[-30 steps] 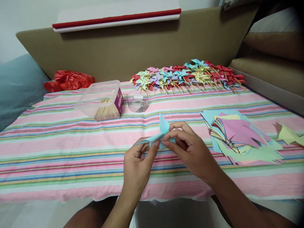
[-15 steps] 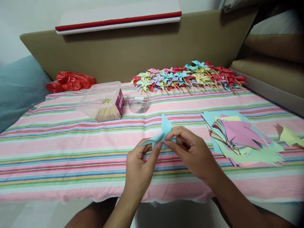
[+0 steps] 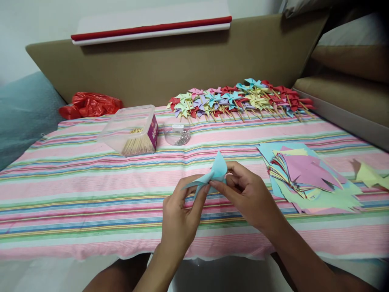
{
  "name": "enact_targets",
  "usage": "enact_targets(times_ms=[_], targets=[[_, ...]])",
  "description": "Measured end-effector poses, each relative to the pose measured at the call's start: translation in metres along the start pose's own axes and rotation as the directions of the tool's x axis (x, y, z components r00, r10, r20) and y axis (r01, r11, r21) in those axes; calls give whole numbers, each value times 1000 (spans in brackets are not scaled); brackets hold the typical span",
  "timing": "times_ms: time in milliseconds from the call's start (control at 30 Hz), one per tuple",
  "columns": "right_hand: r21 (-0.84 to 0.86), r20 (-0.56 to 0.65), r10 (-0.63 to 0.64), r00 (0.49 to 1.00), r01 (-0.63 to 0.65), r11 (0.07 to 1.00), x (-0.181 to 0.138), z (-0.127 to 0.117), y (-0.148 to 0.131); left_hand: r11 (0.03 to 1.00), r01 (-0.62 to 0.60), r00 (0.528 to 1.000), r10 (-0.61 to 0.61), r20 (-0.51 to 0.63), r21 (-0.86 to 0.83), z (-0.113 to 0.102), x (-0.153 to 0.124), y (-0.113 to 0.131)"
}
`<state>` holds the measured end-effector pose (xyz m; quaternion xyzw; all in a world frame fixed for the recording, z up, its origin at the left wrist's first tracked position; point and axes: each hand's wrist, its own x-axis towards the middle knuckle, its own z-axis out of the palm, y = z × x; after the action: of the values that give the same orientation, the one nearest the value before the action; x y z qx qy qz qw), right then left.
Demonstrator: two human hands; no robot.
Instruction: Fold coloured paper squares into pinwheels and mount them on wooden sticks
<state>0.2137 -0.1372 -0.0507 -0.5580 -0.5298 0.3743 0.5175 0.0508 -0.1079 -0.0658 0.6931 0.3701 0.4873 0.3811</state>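
Between both hands is a light-blue paper pinwheel, its blades partly folded in toward the middle. My left hand pinches its left and lower side between thumb and fingers. From the right, my right hand grips the paper near the centre, thumb tip close to the left thumb. The folded centre is partly hidden by the fingertips. Right of my hands lies a stack of cut paper sheets in purple, green, blue and yellow. Finished pinwheels on sticks lie in a row at the back.
A clear plastic box of wooden sticks stands at the back left, beside a round clear dish with small metal pieces. A red plastic bag lies behind the box. Yellow paper sits at the right edge. A striped cloth covers the surface.
The upright blue blade has swung to the right and bent over toward the centre. Both hands stay in nearly the same place, with the right fingers slightly shifted.
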Motion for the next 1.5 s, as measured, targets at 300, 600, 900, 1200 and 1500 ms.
enact_targets(times_ms=[300, 600, 900, 1200, 1500], targets=[[-130, 13, -170, 985, 170, 977, -2, -6, -3, 979, -112, 993, 104, 50, 170, -10, 1, 1], [-191, 58, -539, 841, 539, 820, -4, -8, -4, 868, -458, 885, 425, 193, 190, -28, 9, 4], [-172, 93, -530, 843, 538, 825, -2, -8, -1, 896, -402, 909, 366, 200, 190, -31, 9, 0], [-234, 39, -305, 952, 305, 923, 9, 1, -23, 921, -250, 967, 224, 119, 299, -40, 13, 5], [187, -55, 33, 998, -23, 982, 37, 32, -25, 811, -327, 940, 332, 79, 485, -48, 15, 5]])
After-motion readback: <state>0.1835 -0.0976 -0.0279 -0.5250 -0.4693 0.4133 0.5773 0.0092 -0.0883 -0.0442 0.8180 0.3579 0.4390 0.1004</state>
